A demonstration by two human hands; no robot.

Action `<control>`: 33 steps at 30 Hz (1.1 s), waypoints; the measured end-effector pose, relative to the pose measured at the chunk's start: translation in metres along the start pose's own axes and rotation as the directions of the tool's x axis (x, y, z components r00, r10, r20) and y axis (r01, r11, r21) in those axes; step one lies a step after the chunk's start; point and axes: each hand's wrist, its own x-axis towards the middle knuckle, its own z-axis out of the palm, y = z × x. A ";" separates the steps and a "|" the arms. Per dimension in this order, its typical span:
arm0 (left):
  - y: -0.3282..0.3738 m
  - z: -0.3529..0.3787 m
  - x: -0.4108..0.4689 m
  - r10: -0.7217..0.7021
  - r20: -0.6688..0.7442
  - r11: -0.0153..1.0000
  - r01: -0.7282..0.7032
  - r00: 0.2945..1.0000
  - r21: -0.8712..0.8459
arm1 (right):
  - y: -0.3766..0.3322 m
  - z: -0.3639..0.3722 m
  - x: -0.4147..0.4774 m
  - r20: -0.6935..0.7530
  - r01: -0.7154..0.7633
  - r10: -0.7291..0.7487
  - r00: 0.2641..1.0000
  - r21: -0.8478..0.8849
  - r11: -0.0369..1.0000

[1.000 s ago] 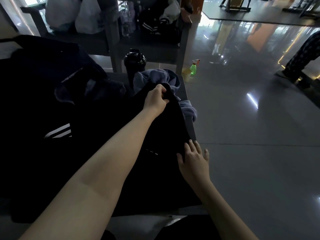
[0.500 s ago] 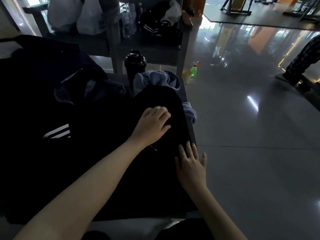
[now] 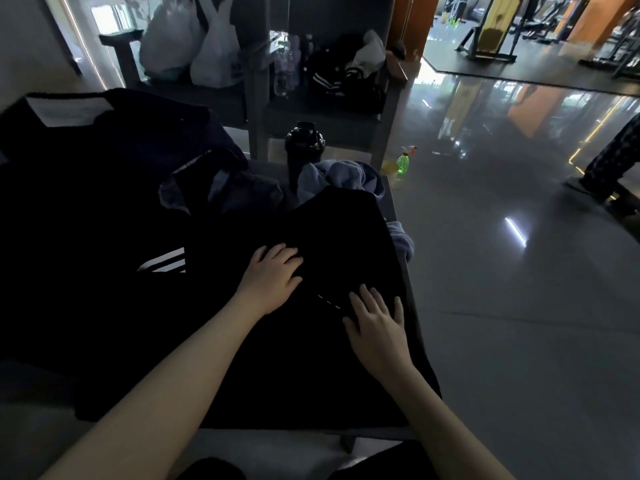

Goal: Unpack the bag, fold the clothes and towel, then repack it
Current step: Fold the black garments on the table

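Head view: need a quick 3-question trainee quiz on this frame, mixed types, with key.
1. True or false: the left hand and the right hand both rest on the black garment.
2. What stands just beyond the grey-blue towel? A) black shaker bottle B) mug C) shoe
3. Fill in: the green spray bottle stands on the ____.
Key: 1 true; 2 A; 3 floor.

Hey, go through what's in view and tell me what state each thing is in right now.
Black garment: spread flat on the table, under both hands.
Left hand: open, resting on the garment.
Right hand: open, flat near the garment's right edge.
Grey-blue towel: crumpled, not folded.
Shaker bottle: upright, lid on.
Green spray bottle: upright on the floor.
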 end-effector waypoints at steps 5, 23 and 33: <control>-0.065 -0.011 -0.025 -0.357 -0.014 0.933 0.357 0.934 0.038 | -0.038 -0.006 0.036 0.062 0.178 -0.183 0.981 0.074 0.981; -0.166 -0.062 -0.038 -0.701 -0.061 0.714 0.698 0.711 -0.060 | -0.112 0.006 0.132 0.045 0.121 -0.116 0.992 -0.115 0.986; -0.153 -0.098 -0.037 -0.401 0.002 0.830 0.364 0.916 -0.422 | -0.196 -0.013 0.178 0.443 -0.400 -0.001 0.896 0.809 0.430</control>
